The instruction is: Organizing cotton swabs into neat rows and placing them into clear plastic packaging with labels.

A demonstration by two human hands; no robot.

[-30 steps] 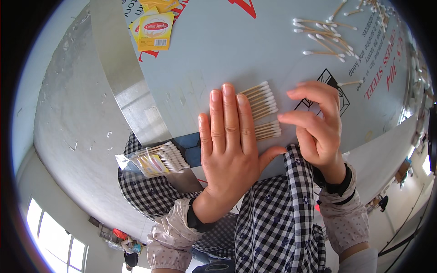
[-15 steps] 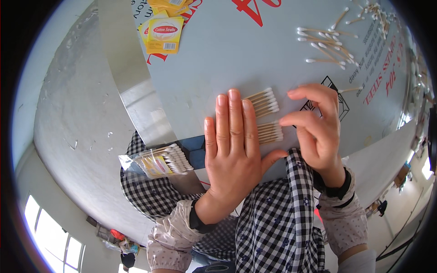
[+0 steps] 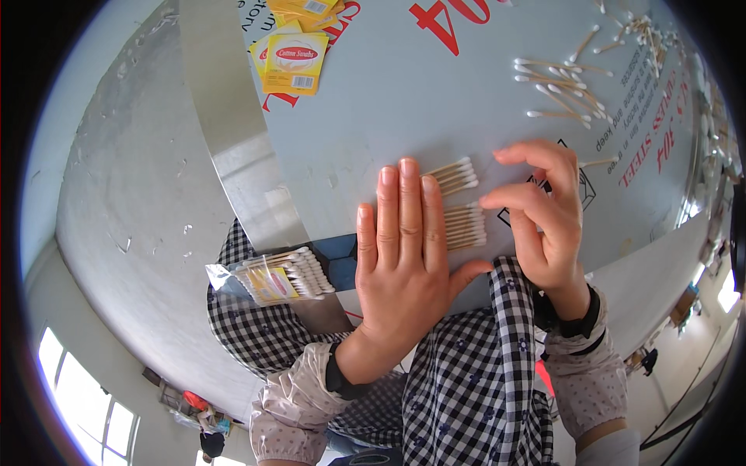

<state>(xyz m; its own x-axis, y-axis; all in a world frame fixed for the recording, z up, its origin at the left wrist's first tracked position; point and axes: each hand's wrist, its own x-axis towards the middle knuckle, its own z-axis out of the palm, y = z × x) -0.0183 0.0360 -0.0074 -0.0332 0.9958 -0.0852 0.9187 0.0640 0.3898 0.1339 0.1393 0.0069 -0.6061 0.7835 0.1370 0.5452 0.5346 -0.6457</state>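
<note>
My left hand (image 3: 404, 252) lies flat, its fingers stretched out over cotton swabs on the grey metal tabletop (image 3: 350, 132). White tips and part of the sticks show to the right of its fingers, in an upper group (image 3: 457, 175) and a lower group (image 3: 465, 227); the other ends are hidden under the hand. My right hand (image 3: 548, 213) is raised beside them with curved fingers apart and nothing between them. Its index fingertip is at the lower group's tips; whether it touches them I cannot tell. Left of my left hand, a clear bag of cotton swabs (image 3: 284, 276) sits at the table's near edge.
Yellow printed cards (image 3: 297, 62) are piled at the far left of the table. Loose cotton swabs (image 3: 567, 89) lie scattered at the far right, with a denser heap (image 3: 649, 39) beyond. A single swab (image 3: 598, 161) rests past my right hand. Checked cloth (image 3: 466, 373) covers my lap.
The whole view has shifted slightly. The upper group of swabs sits a little closer to the lower one, with less of it showing. Both hands keep nearly the same pose.
</note>
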